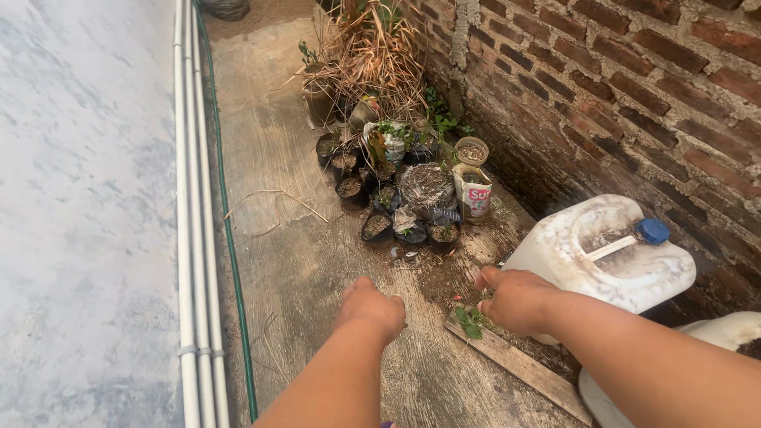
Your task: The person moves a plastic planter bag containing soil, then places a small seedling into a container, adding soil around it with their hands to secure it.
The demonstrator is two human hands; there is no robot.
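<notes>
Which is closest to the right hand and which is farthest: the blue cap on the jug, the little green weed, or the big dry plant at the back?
From the right hand:
1. Little green weed, just under the fingers by the wooden plank.
2. Blue cap, up to the right on the white jug.
3. Big dry plant, far back along the brick wall.

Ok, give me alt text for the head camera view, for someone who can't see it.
Two bare hands reach down over a dirty concrete floor: the left hand curled, the right hand at a small green seedling beside a wooden plank. A white jerrycan, black seedling pots and a brick wall lie beyond.
</notes>
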